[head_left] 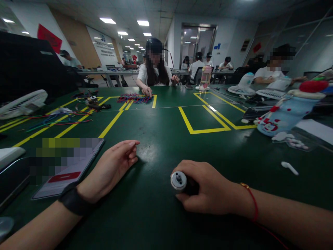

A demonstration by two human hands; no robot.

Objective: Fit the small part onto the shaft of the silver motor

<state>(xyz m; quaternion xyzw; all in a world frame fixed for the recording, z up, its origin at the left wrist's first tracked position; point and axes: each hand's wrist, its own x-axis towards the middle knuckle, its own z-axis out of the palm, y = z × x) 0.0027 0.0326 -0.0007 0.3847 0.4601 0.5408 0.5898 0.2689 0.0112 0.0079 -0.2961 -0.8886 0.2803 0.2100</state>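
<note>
My right hand point(208, 185) is wrapped around a small motor point(178, 180) with a dark cylindrical body. Its round silver end, with a short shaft and small holes, faces up towards me. On the left, my left hand point(117, 163) rests at the table with its fingers curled in and nothing visible in them. Beside that wrist lies a tablet or large phone point(75, 173) with a lit, partly blurred screen. The motor stands apart from my left hand, over the green tabletop point(151, 208).
Yellow tape lines point(210, 131) mark the table. Loose wires point(59, 118) lie left, near a white fan point(23, 102). A blue bottle point(283, 114) and a white earbud point(290, 168) are right. Opposite, a person's hand point(147, 91) touches a wire bundle point(135, 98).
</note>
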